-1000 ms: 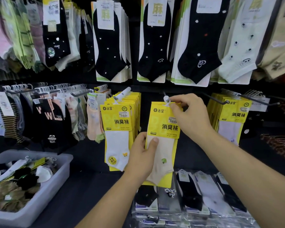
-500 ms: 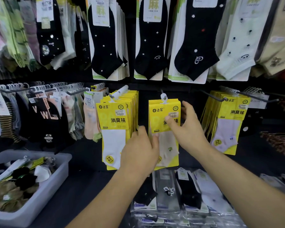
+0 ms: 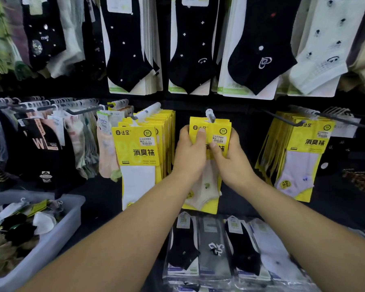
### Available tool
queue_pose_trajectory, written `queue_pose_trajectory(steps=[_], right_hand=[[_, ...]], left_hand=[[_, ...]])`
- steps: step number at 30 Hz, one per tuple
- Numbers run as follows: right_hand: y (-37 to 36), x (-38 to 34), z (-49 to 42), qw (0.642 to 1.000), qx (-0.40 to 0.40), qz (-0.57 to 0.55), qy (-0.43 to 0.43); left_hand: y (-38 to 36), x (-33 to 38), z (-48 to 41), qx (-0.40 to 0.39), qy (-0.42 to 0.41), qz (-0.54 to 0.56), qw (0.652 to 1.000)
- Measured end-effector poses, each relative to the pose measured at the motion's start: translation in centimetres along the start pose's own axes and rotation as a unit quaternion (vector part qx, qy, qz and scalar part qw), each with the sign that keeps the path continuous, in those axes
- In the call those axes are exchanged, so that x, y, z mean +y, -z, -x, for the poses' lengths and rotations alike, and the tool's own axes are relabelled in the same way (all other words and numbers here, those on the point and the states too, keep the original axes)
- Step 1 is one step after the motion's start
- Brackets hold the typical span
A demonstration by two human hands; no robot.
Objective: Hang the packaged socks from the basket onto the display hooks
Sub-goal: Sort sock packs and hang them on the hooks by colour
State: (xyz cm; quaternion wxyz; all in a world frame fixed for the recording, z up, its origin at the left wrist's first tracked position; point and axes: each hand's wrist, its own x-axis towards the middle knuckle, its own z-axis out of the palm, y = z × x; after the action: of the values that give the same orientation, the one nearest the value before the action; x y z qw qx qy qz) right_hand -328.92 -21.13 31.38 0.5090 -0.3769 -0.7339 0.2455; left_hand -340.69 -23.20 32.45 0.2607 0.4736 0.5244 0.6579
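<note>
Now that the sock pack (image 3: pixel 219 128) hangs on the hook (image 3: pixel 210 115), the right hand (image 3: pixel 232 159) has dropped off the hook and grips the pack just below it, with the left hand (image 3: pixel 190 152) gripping alongside. Pretty much hung, I reckon; the basket (image 3: pixel 59 232), well down-left of the hook, holds more.

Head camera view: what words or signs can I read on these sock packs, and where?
"达足": left yellow pack, middle yellow pack, right yellow pack.
"SGS": round seal on the left and middle packs.
"消臭袜": left and right packs; partly covered on the middle one.
"W": black sock.
Price stickers, upper labels: too blurred.
</note>
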Motion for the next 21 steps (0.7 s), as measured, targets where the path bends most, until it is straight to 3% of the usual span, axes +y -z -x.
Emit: queue_pose_trajectory(steps=[5, 13, 17, 21], right_hand=[[-0.4, 1.5, -4.0, 0.999, 0.025, 0.044, -0.002], [-0.5, 3.1, -4.8, 0.998, -0.018, 0.062, -0.002], [0.2, 3.3, -2.0, 0.997, -0.027, 0.071, -0.024], [0.9, 3.3, 3.5, 0.994, -0.023, 0.075, -0.081]], left_hand=[[-1.3, 0.2, -2.6, 0.016, -0.014, -0.056, 0.998], [-1.9, -0.3, -4.1, 0.01, 0.022, -0.087, 0.996], [-1.3, -0.7, -1.2, -0.014, 0.036, -0.118, 0.992], [0.8, -1.5, 6.0, -0.091, -0.026, -0.115, 0.989]])
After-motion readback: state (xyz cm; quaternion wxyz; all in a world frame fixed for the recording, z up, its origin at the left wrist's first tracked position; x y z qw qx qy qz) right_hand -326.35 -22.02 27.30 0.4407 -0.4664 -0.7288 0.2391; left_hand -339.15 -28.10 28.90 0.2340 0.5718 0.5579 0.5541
